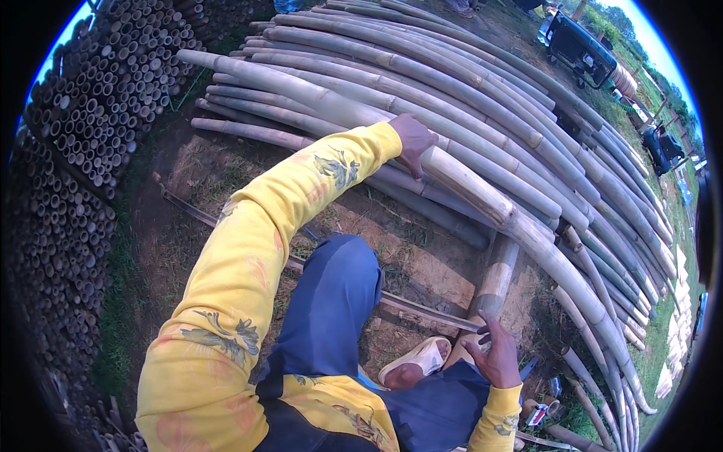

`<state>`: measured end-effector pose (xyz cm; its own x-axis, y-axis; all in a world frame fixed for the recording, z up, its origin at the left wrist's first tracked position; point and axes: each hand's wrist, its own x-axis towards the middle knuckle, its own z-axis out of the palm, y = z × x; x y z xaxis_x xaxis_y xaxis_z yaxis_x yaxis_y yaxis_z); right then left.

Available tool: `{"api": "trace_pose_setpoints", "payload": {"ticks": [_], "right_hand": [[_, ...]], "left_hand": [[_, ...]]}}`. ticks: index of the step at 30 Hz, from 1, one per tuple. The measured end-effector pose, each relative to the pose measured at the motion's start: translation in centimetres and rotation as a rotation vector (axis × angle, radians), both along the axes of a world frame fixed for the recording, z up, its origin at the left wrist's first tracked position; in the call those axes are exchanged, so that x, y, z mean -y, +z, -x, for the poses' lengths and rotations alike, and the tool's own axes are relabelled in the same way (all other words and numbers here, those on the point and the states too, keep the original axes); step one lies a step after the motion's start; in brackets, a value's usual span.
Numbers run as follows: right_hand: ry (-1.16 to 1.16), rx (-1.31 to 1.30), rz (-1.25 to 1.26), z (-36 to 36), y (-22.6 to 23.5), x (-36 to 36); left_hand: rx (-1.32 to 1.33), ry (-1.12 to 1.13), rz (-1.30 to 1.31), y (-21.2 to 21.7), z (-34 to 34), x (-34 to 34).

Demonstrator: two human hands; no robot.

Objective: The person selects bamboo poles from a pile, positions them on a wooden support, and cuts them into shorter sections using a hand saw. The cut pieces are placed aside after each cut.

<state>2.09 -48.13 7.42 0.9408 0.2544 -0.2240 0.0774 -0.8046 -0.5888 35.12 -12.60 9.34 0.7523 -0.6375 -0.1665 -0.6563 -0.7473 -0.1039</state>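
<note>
My left arm, in a yellow printed sleeve, reaches across to a long bamboo pole (467, 184) on the near side of a big stack. My left hand (413, 143) is closed over this pole from above, fingers bent down around its side. Lower right, my right hand (495, 352) hangs above my lap with thumb and fingers apart and holds nothing that I can see. The end of a long thin strip (429, 311) lies just beyond its fingertips; whether they touch cannot be told. A thick bamboo log (493, 282) lies crosswise under the poles.
Many bamboo poles (520, 135) fill the far side. At left stands a tall pile of cut bamboo (113, 90), ends facing me. A dark machine in a frame (580, 47) stands far right. My sandalled foot (414, 363) rests beside the log. A small red-and-white packet (536, 415) lies lower right.
</note>
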Motion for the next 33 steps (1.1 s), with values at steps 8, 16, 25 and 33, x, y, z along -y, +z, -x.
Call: {"api": "trace_pose_setpoints", "payload": {"ticks": [8, 16, 25, 33], "right_hand": [[0.179, -0.145, 0.131, -3.9, -1.7, 1.9], [0.162, -0.018, 0.242, -7.8, -10.3, 5.1], [0.143, -0.078, 0.271, -7.8, -11.8, 5.3], [0.019, 0.057, 0.132, -7.8, -9.0, 5.9]], "left_hand": [[0.018, 0.085, 0.021, -3.7, -2.5, 0.3], [0.064, 0.079, 0.045, -4.4, -4.3, 1.8], [0.104, 0.06, 0.175, -7.1, -5.6, 0.3], [-0.013, -0.037, 0.836, -3.2, 9.3, -1.0]]}}
